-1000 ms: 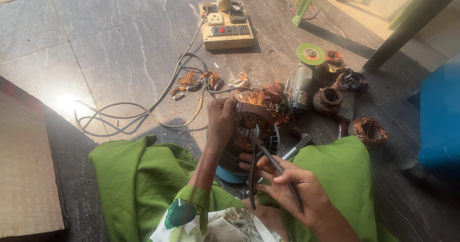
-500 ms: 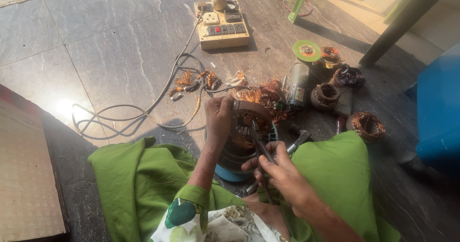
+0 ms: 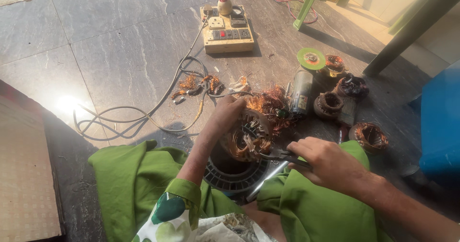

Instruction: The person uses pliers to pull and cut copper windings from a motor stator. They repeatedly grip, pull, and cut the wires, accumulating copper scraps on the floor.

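Between the green-clad knees, on the grey stone floor (image 3: pixel 120 55), a round metal motor stator with copper windings (image 3: pixel 242 148) is steadied by the left hand (image 3: pixel 229 115), fingers closed on its rim; dark-handled pliers (image 3: pixel 282 157) are clamped in the right hand (image 3: pixel 328 163); a slip could nick the windings or the steadying fingers.

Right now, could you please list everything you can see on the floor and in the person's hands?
Round motor stator with copper windings: one, dark metal and copper, between the knees.
Dark-handled pliers: one, at the stator's windings.
Tan wooden switch-and-socket board: one, far centre of the grey stone floor.
Grey cable: one loose run, from the board to the left.
Copper wire scraps: several clumps, beside the cable.
Wound coils: about four, brown and dark, right.
Green disc: one, right of the board.
Grey cylinder: one, below the disc.
Blue object: one, right edge.
Left hand: resting on the stator's top.
Right hand: gripping the pliers.
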